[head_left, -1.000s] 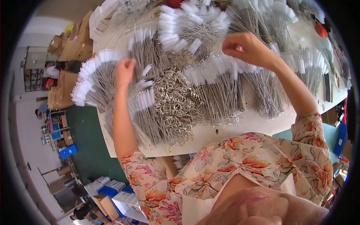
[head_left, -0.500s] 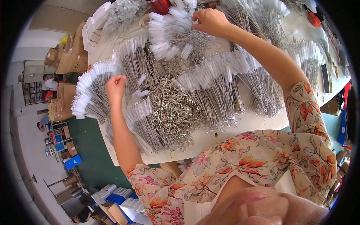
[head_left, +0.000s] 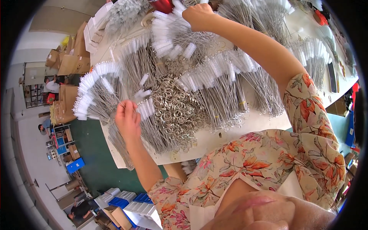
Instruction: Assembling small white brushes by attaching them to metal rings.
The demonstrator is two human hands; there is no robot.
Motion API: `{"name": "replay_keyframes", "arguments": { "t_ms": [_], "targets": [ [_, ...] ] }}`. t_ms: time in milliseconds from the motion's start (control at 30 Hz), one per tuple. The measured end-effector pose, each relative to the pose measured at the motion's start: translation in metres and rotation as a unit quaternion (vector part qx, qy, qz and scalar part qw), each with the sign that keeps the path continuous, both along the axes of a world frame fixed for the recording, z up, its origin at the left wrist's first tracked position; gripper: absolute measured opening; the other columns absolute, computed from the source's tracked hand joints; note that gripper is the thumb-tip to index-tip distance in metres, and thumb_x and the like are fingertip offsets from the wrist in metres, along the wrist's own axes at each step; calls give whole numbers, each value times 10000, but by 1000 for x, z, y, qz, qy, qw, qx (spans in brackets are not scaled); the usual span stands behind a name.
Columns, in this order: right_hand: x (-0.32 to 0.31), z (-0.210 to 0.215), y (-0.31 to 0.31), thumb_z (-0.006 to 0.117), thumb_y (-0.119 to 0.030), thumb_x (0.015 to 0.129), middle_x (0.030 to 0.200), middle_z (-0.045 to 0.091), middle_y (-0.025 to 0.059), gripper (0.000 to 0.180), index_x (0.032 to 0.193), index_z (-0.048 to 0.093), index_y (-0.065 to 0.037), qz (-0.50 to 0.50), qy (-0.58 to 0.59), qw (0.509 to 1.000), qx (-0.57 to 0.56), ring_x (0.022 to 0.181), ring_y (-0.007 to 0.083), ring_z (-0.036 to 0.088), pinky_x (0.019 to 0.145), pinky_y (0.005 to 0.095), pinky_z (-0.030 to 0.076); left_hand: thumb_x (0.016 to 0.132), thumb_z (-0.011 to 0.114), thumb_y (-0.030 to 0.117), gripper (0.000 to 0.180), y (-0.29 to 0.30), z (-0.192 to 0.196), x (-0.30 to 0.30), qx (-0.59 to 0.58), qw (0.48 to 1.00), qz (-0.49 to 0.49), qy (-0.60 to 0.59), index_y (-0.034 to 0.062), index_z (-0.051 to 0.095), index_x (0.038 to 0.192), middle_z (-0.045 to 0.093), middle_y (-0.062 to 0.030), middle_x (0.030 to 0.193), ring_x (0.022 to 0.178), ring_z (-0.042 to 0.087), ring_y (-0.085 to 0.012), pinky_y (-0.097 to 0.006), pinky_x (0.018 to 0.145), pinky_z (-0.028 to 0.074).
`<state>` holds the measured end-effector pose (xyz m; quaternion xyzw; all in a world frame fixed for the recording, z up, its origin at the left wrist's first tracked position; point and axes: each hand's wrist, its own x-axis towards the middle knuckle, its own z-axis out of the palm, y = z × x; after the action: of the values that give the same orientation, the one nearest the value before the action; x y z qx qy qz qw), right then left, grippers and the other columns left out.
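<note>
My left hand (head_left: 128,119) is closed, fingers curled together, above the wire stems at the left of the table; whatever it may hold is hidden. Close by, a white-bristled wire brush (head_left: 108,85) lies across the left fan of brushes (head_left: 90,103). At the far side, my right hand (head_left: 197,17) is closed among a spread of brushes (head_left: 163,34), with its fingertips mostly out of sight. Between the hands lies a heap of metal split rings (head_left: 176,107). Two loose white brush heads (head_left: 142,93) rest left of the rings.
Bundles of brushes (head_left: 222,71) stretch right of the rings on the white table (head_left: 264,124). A red shiny container (head_left: 163,5) and white boxes (head_left: 92,34) stand at the far side. Cardboard boxes (head_left: 73,61) are beyond the left edge, above a green floor (head_left: 90,143).
My left hand has come nearer, down toward the stems. My right hand has moved left and farther away. A brush now shows across the left fan.
</note>
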<state>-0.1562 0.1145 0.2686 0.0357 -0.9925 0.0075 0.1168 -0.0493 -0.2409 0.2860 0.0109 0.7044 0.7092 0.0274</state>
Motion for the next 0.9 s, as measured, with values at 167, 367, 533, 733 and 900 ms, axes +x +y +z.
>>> {"name": "replay_keyframes", "arguments": {
  "t_ms": [167, 367, 533, 733, 900],
  "targets": [
    [-1, 8, -6, 543, -177, 764, 876, 658, 166, 189, 810, 676, -51, -42, 75, 989, -120, 821, 302, 652, 697, 434, 508, 910, 492, 67, 106, -4, -13, 59, 119, 992, -31, -27, 27, 532, 1000, 516, -34, 742, 474, 328, -28, -173, 391, 247],
    [-3, 46, 19, 544, -294, 864, 795, 655, 78, 290, 805, 651, -31, 98, 205, 815, -533, 715, 193, 627, 629, 363, 493, 904, 478, 41, 88, 33, -52, 102, 215, 974, -41, 64, 22, 507, 985, 470, -37, 696, 551, 371, -100, -237, 478, 333],
    [45, 83, 86, 494, -268, 928, 692, 577, 1, 238, 792, 592, -98, 138, 178, 568, -792, 613, 96, 543, 542, 257, 461, 880, 460, -6, 44, 74, -81, 142, 228, 971, -61, 40, 4, 493, 907, 490, -51, 720, 554, 415, -110, -228, 516, 364],
    [64, -19, 186, 647, -291, 802, 633, 589, 32, 251, 796, 665, -40, -41, 195, 913, -357, 553, 133, 529, 530, 311, 439, 842, 379, -50, 163, 80, -155, 169, 102, 988, -113, 22, -20, 528, 902, 538, -61, 764, 610, 450, -80, -216, 562, 388],
    [84, -39, 150, 682, -216, 722, 778, 649, 94, 194, 840, 662, -64, -21, 67, 951, -300, 754, 180, 631, 698, 319, 497, 850, 396, -46, 177, 88, -151, 159, 51, 983, -149, 100, -18, 536, 954, 552, -65, 778, 605, 458, -77, -217, 557, 395]
  ]
}}
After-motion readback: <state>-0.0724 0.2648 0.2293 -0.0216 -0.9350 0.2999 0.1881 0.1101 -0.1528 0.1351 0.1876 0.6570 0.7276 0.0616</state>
